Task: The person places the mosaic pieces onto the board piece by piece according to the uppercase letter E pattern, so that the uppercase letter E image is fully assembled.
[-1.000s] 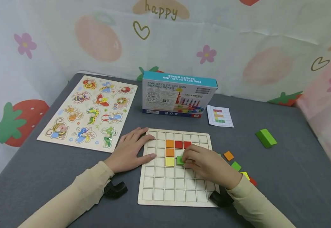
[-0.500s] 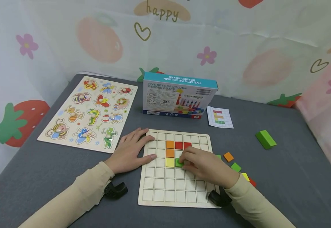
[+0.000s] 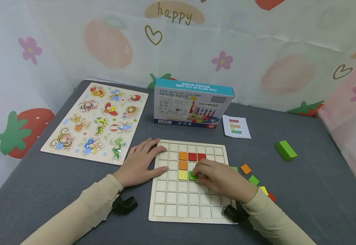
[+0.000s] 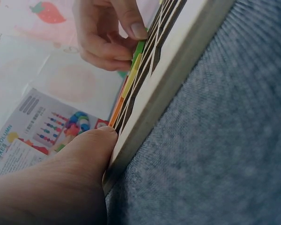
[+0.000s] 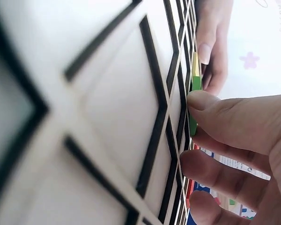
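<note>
In the head view, a wooden grid board [image 3: 188, 210] lies on the table. My right hand [image 3: 222, 177] pinches a green square tile [image 3: 191, 175] at a cell just right of a yellow tile [image 3: 182, 175]. Its thumb [image 5: 206, 101] lies against the tile in the right wrist view, with other fingertips close to the grid. Above the yellow tile are an upper orange tile [image 3: 182, 156] and a lower orange tile [image 3: 182, 165]. Two red tiles [image 3: 192, 157] sit right of the upper one. My left hand [image 3: 139, 165] rests with straight fingers along the board's left edge.
Right of the board lie a loose orange tile [image 3: 246, 169], a green tile [image 3: 253, 180], parts of yellow and red tiles, and a green block [image 3: 286, 150]. Behind stand a box [image 3: 190, 105] and a pattern card [image 3: 236, 126]. An insect puzzle board [image 3: 96, 119] lies at left.
My right hand has shifted slightly left with the green tile, bringing it level in the cell next to the yellow tile. The left hand has stayed in place.
</note>
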A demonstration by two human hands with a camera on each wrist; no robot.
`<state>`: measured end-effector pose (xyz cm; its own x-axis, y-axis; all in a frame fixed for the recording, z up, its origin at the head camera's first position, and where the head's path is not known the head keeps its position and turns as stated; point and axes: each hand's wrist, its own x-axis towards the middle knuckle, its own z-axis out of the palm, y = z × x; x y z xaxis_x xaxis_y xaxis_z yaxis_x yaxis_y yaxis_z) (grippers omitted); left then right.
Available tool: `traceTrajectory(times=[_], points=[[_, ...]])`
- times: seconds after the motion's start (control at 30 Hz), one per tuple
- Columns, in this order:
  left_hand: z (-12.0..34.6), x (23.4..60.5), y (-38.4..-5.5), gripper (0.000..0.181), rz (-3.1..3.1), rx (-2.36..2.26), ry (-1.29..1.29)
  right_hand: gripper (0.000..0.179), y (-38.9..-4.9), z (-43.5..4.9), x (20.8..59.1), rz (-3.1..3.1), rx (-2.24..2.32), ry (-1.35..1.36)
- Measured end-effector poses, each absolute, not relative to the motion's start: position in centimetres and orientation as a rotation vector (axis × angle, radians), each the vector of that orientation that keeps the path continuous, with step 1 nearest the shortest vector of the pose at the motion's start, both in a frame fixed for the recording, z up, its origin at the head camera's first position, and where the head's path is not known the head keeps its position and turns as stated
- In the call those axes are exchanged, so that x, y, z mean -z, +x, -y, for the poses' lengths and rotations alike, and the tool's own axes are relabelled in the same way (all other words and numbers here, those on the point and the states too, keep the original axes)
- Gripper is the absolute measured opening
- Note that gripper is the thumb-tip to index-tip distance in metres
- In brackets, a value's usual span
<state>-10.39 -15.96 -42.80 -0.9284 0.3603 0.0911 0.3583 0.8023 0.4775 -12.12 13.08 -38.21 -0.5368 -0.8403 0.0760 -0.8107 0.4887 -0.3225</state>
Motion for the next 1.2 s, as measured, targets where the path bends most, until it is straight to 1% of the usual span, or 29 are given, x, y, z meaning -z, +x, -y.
traceTrajectory(times=[0.63,0.9,1.2], points=[[15.6,43.1,-10.5,0.064,-2.975,-0.763,0.595,0.015,-11.9,-13.6,38.0,-2.644,0.479,-1.44],[15.4,43.1,-10.5,0.063,-2.971,-0.78,0.604,0.017,-11.9,-17.6,36.0,-2.817,0.503,-1.33],[16.0,42.9,-10.4,0.065,-2.973,-0.793,0.584,0.028,-11.1,-23.3,35.0,-2.942,0.531,-1.167]])
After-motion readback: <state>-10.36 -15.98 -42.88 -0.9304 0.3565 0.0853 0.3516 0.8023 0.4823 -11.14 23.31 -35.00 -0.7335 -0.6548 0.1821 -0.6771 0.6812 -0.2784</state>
